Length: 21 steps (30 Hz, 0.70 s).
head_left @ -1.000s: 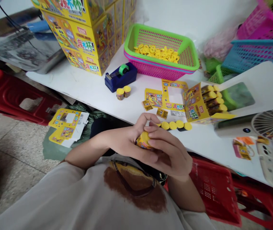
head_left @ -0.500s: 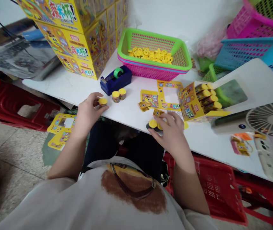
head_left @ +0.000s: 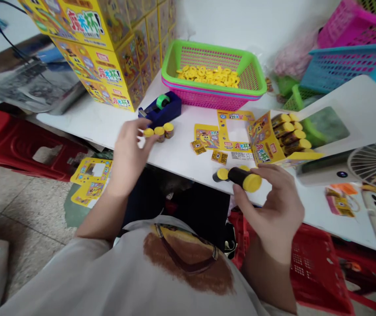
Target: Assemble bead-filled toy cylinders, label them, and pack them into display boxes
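Observation:
My left hand [head_left: 129,151] reaches over the white table's [head_left: 109,123] front edge, fingers loosely apart, its tips beside a row of three small yellow-capped cups [head_left: 158,132] in front of the blue tape dispenser [head_left: 160,110]. My right hand [head_left: 273,206] is closed around a black tube with a yellow cap [head_left: 244,179], lifted just off the table edge. Another yellow-capped tube [head_left: 220,174] lies on the table next to it. An open yellow display box [head_left: 267,145] holds several more tubes [head_left: 288,131].
Yellow printed cards [head_left: 209,136] and a flat card frame [head_left: 236,131] lie mid-table. A green basket of yellow rings [head_left: 211,74] stands behind, stacked yellow cartons [head_left: 102,48] at left, blue and pink baskets [head_left: 349,61] and a fan [head_left: 375,164] at right. Red crates [head_left: 303,267] sit below.
My left hand set its small cup beside the two by the tape dispenser and is now loosened. My right hand lifted a black tube off the table edge.

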{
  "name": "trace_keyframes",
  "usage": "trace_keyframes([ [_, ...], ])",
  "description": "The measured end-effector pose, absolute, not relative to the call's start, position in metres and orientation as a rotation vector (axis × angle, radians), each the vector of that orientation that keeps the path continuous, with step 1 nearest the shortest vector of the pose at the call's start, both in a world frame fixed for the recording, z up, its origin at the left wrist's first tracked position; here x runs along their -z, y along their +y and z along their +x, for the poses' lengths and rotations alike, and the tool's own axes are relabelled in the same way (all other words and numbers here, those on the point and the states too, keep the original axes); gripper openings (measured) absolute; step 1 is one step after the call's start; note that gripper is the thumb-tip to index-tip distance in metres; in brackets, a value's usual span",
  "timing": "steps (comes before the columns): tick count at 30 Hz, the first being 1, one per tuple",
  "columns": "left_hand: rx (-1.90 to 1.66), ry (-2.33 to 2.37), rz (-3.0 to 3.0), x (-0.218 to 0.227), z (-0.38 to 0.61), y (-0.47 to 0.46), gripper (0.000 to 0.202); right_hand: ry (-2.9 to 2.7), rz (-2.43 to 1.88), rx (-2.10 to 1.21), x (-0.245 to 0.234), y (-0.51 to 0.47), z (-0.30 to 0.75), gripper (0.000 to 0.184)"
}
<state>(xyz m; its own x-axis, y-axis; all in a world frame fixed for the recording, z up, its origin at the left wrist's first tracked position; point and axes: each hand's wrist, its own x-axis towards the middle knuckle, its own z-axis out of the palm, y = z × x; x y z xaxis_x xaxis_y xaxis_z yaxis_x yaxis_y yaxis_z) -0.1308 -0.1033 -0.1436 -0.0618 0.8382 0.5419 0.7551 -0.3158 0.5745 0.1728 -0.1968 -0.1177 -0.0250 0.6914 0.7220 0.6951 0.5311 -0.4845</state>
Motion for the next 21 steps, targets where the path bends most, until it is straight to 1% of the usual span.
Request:
trace_keyframes([
  [1,-1.228,1.64,2.184,0.141,-0.114,-0.101,0.024,-1.683,-1.136,-0.02,0.117,-0.199,0.172,0.048],
  [2,-1.062,1.506,2.254,0.141,-0.096,-0.096,0.022,-1.653,-1.107,-0.046,0.117,-0.2,0.171,0.05],
  [3,-0.903,1.449,2.284,0.142,-0.078,-0.09,0.024,-1.643,-1.088,-0.07,0.117,-0.2,0.17,0.052],
  [6,-0.542,1.633,2.209,0.151,-0.035,-0.064,0.044,-1.699,-1.076,-0.112,0.116,-0.2,0.164,0.052],
  [7,-0.469,1.665,2.187,0.153,-0.028,-0.057,0.045,-1.731,-1.078,-0.128,0.116,-0.201,0.163,0.051],
  [8,-0.422,1.666,2.178,0.155,-0.024,-0.052,0.042,-1.757,-1.079,-0.148,0.116,-0.202,0.162,0.051],
  [10,-0.411,1.623,2.189,0.157,-0.026,-0.046,0.028,-1.787,-1.088,-0.204,0.117,-0.205,0.161,0.049],
  [12,-0.474,1.566,2.188,0.157,-0.033,-0.045,0.019,-1.79,-1.106,-0.248,0.121,-0.207,0.161,0.048],
  [14,-0.575,1.501,2.151,0.156,-0.041,-0.049,0.017,-1.749,-1.14,-0.288,0.126,-0.208,0.16,0.049],
  [17,-0.696,1.428,2.113,0.151,-0.052,-0.06,0.013,-1.611,-1.159,-0.372,0.13,-0.207,0.16,0.055],
  [18,-0.703,1.415,2.12,0.148,-0.056,-0.066,0.015,-1.571,-1.154,-0.394,0.131,-0.205,0.16,0.055],
  [19,-0.686,1.387,2.133,0.144,-0.06,-0.072,0.021,-1.537,-1.147,-0.401,0.13,-0.204,0.16,0.053],
  [21,-0.615,1.285,2.14,0.135,-0.068,-0.087,0.042,-1.467,-1.154,-0.381,0.127,-0.201,0.159,0.046],
])
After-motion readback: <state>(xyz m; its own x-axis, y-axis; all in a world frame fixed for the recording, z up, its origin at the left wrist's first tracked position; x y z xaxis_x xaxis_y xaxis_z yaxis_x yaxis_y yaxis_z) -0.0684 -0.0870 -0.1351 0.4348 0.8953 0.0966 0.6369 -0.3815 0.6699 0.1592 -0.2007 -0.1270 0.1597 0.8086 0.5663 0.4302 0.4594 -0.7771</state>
